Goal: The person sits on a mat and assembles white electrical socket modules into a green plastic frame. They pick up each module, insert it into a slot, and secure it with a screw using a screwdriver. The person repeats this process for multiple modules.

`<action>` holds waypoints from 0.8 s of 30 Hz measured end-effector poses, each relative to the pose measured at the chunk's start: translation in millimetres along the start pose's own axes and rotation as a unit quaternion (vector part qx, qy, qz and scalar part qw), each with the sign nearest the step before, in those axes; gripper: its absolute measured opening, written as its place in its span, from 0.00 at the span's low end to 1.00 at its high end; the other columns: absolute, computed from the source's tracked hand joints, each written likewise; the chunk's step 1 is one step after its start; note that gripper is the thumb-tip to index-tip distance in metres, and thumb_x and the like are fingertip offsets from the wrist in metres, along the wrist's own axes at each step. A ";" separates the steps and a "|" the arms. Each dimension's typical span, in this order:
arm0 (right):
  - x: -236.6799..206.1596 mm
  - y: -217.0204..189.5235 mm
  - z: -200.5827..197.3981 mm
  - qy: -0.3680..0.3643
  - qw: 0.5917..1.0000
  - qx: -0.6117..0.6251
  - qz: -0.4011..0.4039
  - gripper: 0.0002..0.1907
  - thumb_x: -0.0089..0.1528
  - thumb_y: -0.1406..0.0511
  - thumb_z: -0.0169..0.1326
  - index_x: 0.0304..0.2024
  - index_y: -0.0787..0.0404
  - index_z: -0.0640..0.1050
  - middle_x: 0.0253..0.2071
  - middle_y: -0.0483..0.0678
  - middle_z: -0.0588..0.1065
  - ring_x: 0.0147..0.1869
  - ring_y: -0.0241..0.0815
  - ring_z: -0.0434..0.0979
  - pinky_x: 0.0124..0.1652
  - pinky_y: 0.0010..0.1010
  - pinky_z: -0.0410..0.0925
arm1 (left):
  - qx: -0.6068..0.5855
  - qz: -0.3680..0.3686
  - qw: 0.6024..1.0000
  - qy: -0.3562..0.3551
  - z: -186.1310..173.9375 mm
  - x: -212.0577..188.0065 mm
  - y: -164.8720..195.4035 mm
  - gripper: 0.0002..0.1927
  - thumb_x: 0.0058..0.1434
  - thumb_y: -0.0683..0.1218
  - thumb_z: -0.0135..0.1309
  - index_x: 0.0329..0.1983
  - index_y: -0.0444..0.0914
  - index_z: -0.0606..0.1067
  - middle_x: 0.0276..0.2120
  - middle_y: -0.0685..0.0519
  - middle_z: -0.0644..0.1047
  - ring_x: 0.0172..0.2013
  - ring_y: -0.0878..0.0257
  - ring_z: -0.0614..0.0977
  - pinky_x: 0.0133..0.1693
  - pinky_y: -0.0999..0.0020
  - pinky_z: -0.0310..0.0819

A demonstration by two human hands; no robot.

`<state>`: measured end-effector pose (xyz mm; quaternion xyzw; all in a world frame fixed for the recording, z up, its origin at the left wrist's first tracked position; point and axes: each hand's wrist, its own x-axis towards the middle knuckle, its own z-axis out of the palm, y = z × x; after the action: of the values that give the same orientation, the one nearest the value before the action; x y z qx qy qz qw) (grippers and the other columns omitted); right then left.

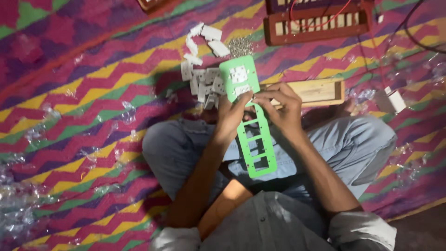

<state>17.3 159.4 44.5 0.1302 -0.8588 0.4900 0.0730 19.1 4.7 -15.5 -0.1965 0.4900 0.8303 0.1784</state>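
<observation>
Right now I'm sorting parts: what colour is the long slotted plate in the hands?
Bright green plate, clearest in the head view.

Zigzag woven mat (83, 107) fills frame. Red slotted wooden frame (316, 25) with red wire (325, 18) top right; clear plastic wrappers (18, 204) lower left.

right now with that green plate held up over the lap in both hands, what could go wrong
The long green plate is gripped only near its middle by the left hand and right hand, so it might flex or twist. The white inserts at its far end could pop loose if pressed unevenly. Any dropped piece may be hard to spot among the white parts and clear wrappers on the patterned mat.
</observation>
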 end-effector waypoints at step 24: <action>0.7 -12.5 -3.8 -0.001 0.994 -0.081 -0.071 0.11 0.60 0.76 0.66 0.44 0.64 0.83 0.39 0.51 0.77 0.43 0.46 0.77 0.42 0.34 0.70 | 0.048 0.045 0.998 -0.016 1.2 -7.9 11.0 0.11 0.67 0.48 0.58 0.42 0.34 0.79 0.30 0.55 0.80 0.27 0.70 0.80 0.24 0.76 0.69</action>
<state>20.3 156.5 56.9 0.1846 -0.8845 0.4121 0.1174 20.3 -0.1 -2.8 -0.1525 0.5345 0.8163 0.1574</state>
